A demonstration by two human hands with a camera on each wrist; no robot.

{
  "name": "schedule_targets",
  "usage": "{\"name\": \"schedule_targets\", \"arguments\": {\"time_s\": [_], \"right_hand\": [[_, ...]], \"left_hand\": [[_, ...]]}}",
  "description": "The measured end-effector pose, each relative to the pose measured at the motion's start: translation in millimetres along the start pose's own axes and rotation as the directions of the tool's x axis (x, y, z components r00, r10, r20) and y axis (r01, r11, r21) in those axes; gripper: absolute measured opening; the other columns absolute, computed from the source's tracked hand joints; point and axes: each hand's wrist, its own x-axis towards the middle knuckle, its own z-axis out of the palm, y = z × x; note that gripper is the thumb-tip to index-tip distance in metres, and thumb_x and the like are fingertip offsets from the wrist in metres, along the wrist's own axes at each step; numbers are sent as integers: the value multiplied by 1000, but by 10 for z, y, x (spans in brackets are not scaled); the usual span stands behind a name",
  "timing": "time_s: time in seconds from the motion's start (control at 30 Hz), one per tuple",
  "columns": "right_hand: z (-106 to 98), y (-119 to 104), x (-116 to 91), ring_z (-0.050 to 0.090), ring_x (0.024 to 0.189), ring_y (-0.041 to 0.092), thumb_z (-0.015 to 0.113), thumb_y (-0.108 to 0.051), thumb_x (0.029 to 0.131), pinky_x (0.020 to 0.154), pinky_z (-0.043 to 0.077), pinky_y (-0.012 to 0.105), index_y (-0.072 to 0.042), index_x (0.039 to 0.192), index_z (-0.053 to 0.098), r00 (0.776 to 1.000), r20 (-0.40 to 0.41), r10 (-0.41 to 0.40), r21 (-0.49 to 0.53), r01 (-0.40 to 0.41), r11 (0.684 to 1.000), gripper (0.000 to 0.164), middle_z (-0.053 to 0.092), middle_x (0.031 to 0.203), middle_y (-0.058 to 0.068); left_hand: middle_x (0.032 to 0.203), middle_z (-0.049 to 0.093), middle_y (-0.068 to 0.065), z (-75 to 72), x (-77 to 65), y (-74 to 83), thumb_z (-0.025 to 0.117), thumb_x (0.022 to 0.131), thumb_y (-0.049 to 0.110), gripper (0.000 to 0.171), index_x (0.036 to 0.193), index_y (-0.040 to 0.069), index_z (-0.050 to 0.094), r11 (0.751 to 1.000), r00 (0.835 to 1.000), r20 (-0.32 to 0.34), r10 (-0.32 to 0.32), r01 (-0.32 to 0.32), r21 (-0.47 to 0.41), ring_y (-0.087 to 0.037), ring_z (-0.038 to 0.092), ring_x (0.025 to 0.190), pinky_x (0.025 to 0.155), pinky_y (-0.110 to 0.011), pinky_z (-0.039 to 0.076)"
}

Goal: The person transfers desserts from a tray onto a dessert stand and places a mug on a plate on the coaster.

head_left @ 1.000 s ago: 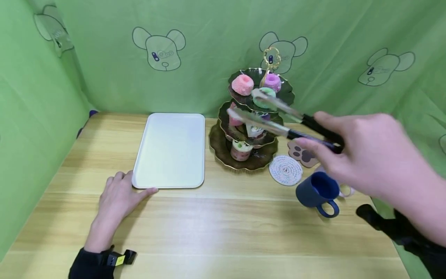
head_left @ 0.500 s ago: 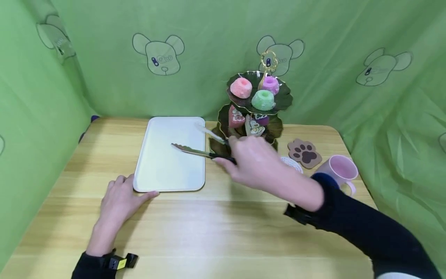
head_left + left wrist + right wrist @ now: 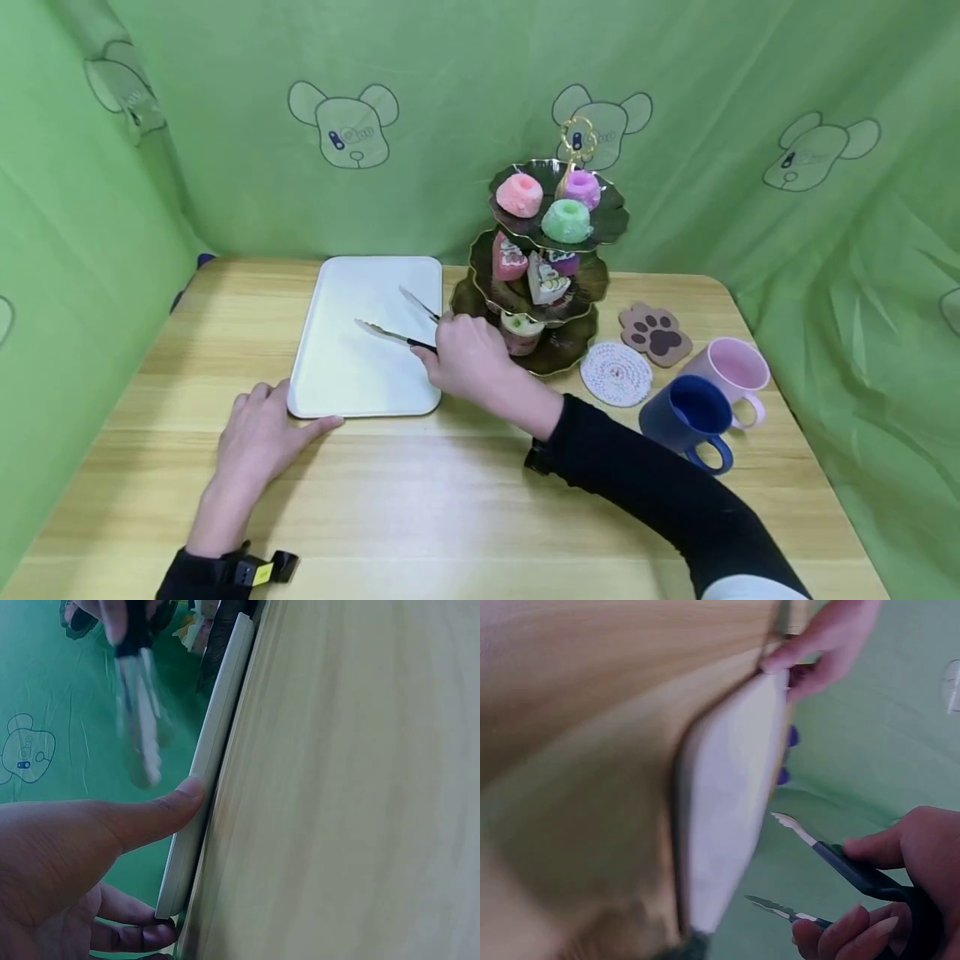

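A white rectangular tray point(image 3: 367, 333) lies on the wooden table. My left hand point(image 3: 258, 433) holds its near left corner, thumb along the front edge and fingers at the left side, as the left wrist view also shows. Black-handled metal tongs point(image 3: 855, 870) are gripped in my right hand point(image 3: 476, 354), beside the tray's right edge. Their two serrated tips point left over the tray, spread apart, with nothing between them. Just behind my right hand stands a three-tier dark stand point(image 3: 592, 279). On its top tier sit a pink cake point(image 3: 519, 195), a purple cake point(image 3: 582, 189) and a green cake point(image 3: 567, 221).
Cake slices point(image 3: 547, 279) fill the middle tier, and a round cake point(image 3: 521, 333) sits on the bottom one. To the right are a woven coaster point(image 3: 617, 373), a paw-shaped coaster point(image 3: 656, 333), a blue mug point(image 3: 684, 415) and a pink mug point(image 3: 731, 371). Green cloth point(image 3: 450, 108) surrounds the table.
From in front of the stand, my right hand has moved left and down with the tongs, which now hover over the tray. The left hand stays at the tray corner. The cakes have not moved.
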Motion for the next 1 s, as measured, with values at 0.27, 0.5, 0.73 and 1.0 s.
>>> {"name": "schedule_targets", "arguments": {"time_s": [0.27,0.5,0.73,1.0], "right_hand": [[344,-44,128,69,66,30,59,-58,103,47,52,37,-3,94,64,997,23,70,9,-70,998,56,64,77,10],[503,-90,268,72,70,32,61,-56,102,54,57,41,-1,98,64,995,-4,102,17,-102,995,55,66,80,11],[545,-278,400,72,74,29,60,-46,104,56,57,40,-5,91,68,992,99,75,-1,-75,997,44,66,86,7],[593,-450,497,73,77,25,59,-46,107,57,59,37,-7,93,78,985,174,14,-42,-6,999,45,71,87,6]], "left_hand": [[112,59,-28,86,12,58,81,78,72,106,148,-2,54,1000,1000,-5,6,-7,-16,-43,50,98,68,-49,48],[110,59,-27,61,34,68,84,78,69,103,145,-4,56,1000,1000,-22,16,-16,-7,-41,49,95,67,-45,45],[109,59,-27,31,34,53,85,79,67,98,142,-4,58,1000,1000,-28,14,-14,-10,-40,48,94,67,-44,43],[113,58,-29,7,14,11,84,80,67,100,145,-3,55,1000,1000,-29,1,-1,-1,-43,49,96,66,-50,48]]}}
